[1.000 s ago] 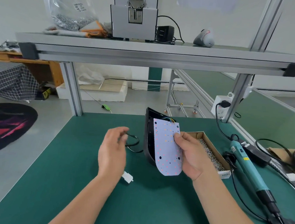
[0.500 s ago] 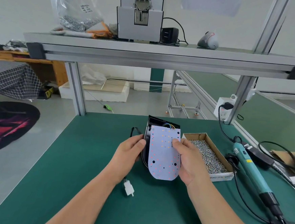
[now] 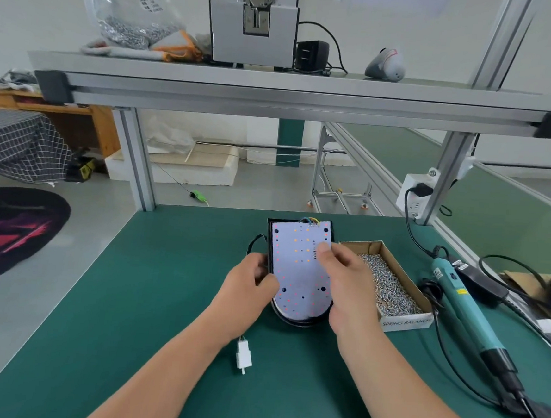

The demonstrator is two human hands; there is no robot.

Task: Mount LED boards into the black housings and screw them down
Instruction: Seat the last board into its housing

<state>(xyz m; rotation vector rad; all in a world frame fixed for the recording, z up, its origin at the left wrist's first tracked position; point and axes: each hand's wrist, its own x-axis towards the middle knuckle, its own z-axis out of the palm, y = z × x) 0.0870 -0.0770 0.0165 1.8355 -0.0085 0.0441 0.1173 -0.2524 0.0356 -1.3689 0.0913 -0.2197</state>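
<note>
Left hand grip on black housing; right hand pinching LED board; box "SPRING BALANC"

Single view here, from the person's head, facing forward and down across the green bench. It sits close in: both forearms rise from the bottom edge to the left hand and right hand, at the LED board over the black housing, dead centre. Wide lens: the shelf spans the top, an electric screwdriver lies right, and open floor shows left.
</note>
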